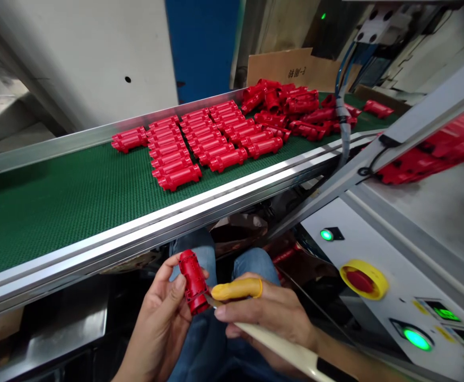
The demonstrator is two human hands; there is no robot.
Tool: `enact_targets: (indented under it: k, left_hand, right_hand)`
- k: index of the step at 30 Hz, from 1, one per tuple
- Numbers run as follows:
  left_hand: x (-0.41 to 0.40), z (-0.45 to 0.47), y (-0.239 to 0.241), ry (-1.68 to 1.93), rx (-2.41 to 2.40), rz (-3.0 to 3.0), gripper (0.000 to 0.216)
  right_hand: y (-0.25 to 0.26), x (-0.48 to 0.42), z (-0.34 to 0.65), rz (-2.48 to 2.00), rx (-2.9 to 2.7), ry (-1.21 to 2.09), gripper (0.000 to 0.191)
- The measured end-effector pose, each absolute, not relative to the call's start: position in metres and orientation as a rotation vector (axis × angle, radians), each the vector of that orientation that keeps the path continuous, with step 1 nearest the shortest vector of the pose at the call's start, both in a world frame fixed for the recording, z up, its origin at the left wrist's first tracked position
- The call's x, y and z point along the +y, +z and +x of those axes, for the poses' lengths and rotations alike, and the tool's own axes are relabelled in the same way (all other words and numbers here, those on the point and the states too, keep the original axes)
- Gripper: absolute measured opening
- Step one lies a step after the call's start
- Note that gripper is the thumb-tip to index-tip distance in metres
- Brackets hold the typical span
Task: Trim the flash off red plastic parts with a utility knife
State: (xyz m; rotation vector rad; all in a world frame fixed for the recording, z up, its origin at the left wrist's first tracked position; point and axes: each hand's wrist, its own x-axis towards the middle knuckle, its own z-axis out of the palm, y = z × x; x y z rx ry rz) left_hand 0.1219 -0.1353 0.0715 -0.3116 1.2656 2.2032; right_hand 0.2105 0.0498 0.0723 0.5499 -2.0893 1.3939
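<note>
My left hand grips a ribbed red plastic moulded part, held upright above my jeans-clad knees. My right hand holds a trimming knife with a long cream handle. Its short metal blade touches the lower part of the red piece. A yellow finger cot covers my right index finger. Many similar red parts lie in tight rows on a green conveyor belt, with a loose heap farther along.
An aluminium belt rail runs between my hands and the belt. To the right stand a control panel with a red-and-yellow emergency stop button and green lights, blue hoses, and a blurred mass of red parts.
</note>
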Motion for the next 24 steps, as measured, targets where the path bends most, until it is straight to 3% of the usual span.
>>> enact_targets:
  k: [16,21,24]
  left_hand:
    - [-0.136,0.124,0.073,2.195,1.278,-0.294,0.06]
    - [-0.135,0.124,0.072,2.159,1.23,-0.333,0.055]
    - [-0.136,0.123,0.074,2.171,1.194,-0.37,0.058]
  right_hand:
    - [0.074,0.056,0.208,0.574,-2.178,1.489,0.02]
    - [0.069,0.056,0.209,0.677,-2.18,1.33,0.018]
    - [0.072,0.054,0.217,0.457,-2.033,1.639,0.013]
